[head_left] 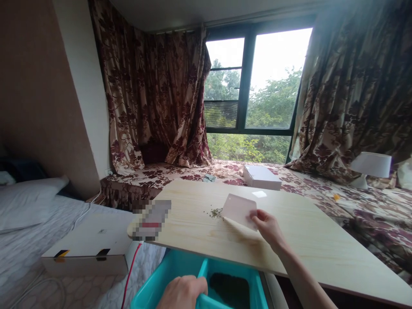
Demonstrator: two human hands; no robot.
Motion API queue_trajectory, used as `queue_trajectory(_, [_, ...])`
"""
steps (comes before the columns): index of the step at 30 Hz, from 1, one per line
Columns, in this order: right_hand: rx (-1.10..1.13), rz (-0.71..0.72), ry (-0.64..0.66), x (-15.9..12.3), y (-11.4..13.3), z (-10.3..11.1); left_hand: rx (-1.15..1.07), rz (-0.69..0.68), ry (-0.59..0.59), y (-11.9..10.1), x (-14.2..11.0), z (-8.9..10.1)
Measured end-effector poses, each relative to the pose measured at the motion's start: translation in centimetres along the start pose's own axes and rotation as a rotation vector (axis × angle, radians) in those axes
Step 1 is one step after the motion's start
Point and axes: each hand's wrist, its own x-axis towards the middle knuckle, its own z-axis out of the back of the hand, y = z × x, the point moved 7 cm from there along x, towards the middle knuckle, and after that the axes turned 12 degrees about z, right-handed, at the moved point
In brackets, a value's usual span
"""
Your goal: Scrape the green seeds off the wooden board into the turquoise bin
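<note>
Smooth pale wood tabletop (289,223), glossy turquoise plastic bin (201,268).

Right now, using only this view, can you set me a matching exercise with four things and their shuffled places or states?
1. left hand
2. right hand
3. small bits
4. lamp

A. scattered on the tabletop
B. near a curtain
C. holding a translucent sheet
D. at the teal bin

Pairs: 1-D, 2-C, 3-A, 4-B
</note>
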Motion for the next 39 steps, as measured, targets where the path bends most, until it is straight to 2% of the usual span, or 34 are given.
queue_trajectory(3, [-0.005, -0.017, 0.022, -0.3, 0.0, -0.3, -0.079, 0.038, -0.051, -0.1, -0.7, 0.7])
queue_trajectory(11, [-0.011, -0.059, 0.018, -0.3, -0.6, 0.6, -0.120, 0.030, -0.048, -0.6, -1.4, 1.4])
queue_trajectory(20, [0.033, -0.041, 0.046, -1.2, 0.8, 1.0, -0.147, 0.018, -0.070, -0.2, -1.5, 1.8])
queue_trajectory(28, [0.081, -0.028, 0.101, -1.3, 0.0, -0.6, -0.164, 0.015, -0.098, 0.3, -1.5, 1.8])
queue_trajectory(39, [0.058, -0.039, 0.162, -0.9, -0.3, -2.1, -0.171, 0.039, -0.077, 0.5, -1.7, 2.0])
